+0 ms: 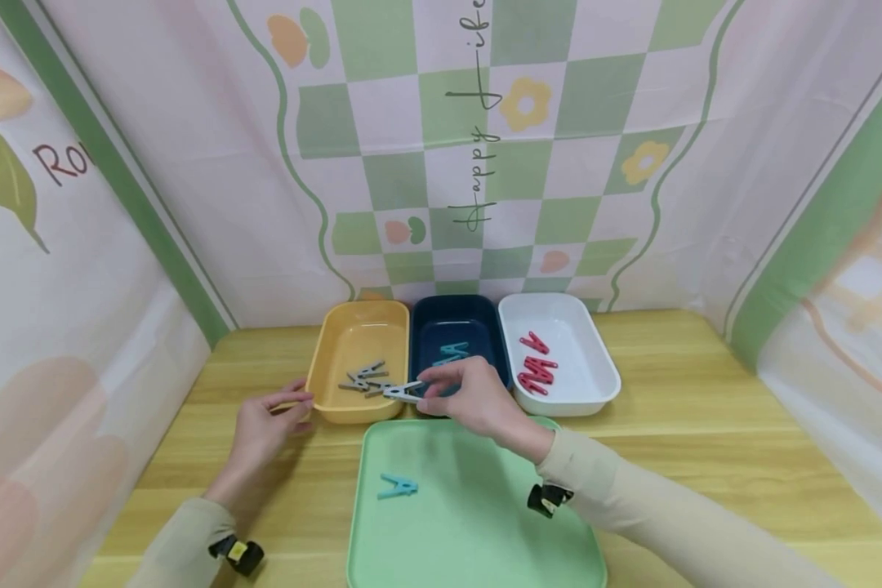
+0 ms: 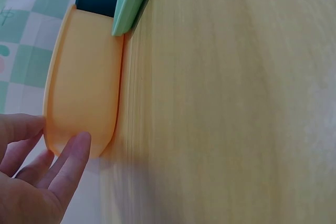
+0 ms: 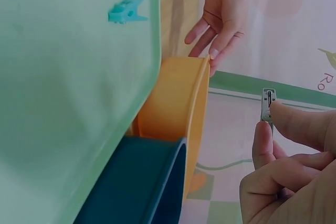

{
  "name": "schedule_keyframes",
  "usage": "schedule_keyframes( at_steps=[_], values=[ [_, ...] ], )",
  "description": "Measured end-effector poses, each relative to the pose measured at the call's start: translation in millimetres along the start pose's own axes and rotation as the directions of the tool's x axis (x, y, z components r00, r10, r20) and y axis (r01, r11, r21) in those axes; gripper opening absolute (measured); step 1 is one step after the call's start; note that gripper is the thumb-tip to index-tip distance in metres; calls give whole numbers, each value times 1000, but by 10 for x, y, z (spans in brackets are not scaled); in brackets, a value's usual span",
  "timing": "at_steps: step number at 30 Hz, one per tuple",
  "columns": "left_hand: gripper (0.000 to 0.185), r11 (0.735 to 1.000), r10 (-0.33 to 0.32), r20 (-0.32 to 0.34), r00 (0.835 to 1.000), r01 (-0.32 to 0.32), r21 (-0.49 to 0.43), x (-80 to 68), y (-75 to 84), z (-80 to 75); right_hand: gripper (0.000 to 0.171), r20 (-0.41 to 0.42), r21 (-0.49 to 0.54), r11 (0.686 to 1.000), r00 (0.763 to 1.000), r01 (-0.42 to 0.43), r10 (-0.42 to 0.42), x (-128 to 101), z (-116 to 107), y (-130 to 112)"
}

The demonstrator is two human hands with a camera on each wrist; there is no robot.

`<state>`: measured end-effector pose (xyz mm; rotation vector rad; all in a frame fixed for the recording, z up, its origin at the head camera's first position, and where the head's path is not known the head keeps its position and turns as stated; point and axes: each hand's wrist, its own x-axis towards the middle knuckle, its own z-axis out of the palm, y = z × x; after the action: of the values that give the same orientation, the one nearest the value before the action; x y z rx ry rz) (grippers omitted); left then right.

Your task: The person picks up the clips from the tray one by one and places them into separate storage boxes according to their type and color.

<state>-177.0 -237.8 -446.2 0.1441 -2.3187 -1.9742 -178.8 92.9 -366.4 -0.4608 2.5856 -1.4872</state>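
Observation:
My right hand (image 1: 478,402) pinches a grey clothespin (image 1: 403,393) between thumb and fingertips, above the right edge of the yellow tray (image 1: 363,327). In the right wrist view that clothespin (image 3: 269,100) is seen end-on. Several grey clothespins (image 1: 368,371) lie in the yellow tray. My left hand (image 1: 263,425) touches that tray's left front corner, its fingers fairly straight. Teal clothespins (image 1: 452,351) lie in the dark blue tray (image 1: 456,309), partly hidden by my right hand. One light blue clothespin (image 1: 398,487) rests on the green tray (image 1: 478,531).
A white tray (image 1: 588,359) with several red clothespins (image 1: 536,371) stands at the right of the row. Behind the trays hangs a patterned cloth (image 1: 456,163). The wooden table (image 1: 706,425) extends on both sides of the green tray.

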Motion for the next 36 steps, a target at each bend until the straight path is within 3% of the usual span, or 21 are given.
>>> schedule_keyframes(
  at_steps=[15, 36],
  values=[
    [24, 1000, -19, -2, 1000, 19, 15, -3, 15, -12, 28, -23, 2, 1000, 1000, -2, 2, 236, -39, -101],
    [24, 1000, -15, -4, 1000, 15, 6, 9, -4, -9, 27, -5, 23, 999, 999, -42, 42, 617, 143, -210]
  ],
)
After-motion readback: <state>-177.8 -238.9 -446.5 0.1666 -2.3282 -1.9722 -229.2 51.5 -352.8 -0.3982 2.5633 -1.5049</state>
